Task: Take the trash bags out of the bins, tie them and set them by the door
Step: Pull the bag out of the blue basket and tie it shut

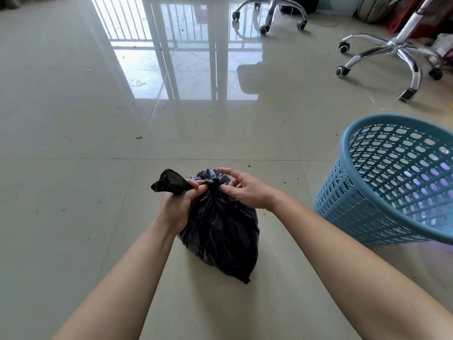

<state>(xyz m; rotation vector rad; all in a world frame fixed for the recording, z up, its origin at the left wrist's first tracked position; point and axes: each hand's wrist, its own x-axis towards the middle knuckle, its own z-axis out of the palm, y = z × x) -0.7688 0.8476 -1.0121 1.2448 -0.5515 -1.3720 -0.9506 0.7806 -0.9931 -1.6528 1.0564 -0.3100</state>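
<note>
Black plastic bag (220, 229), thin, glossy and crinkled, bulging low and tapering up to a gathered neck. Stands on the pale, polished tile floor (73, 143) at near centre, already out of the bin (362, 209) and just left of it.

Tying step in hand, to judge by the small knot (211, 181) bunched at the neck. Left grip (177, 204) clamped in a fist round the twisted tail (169, 184), jutting left of the knot. Right grip (247, 190) pinching the neck just right of the knot between thumb and curled fingers, forefinger raised free above it.

Next, probably: drawing the tail away from the neck to cinch the knot, perhaps adding a second turn. Calls for a steady pull to the left against a firm hold on the right, not a jerk, for fear of stretching or splitting so thin a film. After that, lifting by the neck and carrying to the door; no door plainly in view, only a barred frame mirrored in the far tiles.

Blue plastic for the bin: round, flaring upward, walls pierced all over with small cut-outs, no liner showing inside. Chrome chair bases (394, 44) on black castors at far right.
</note>
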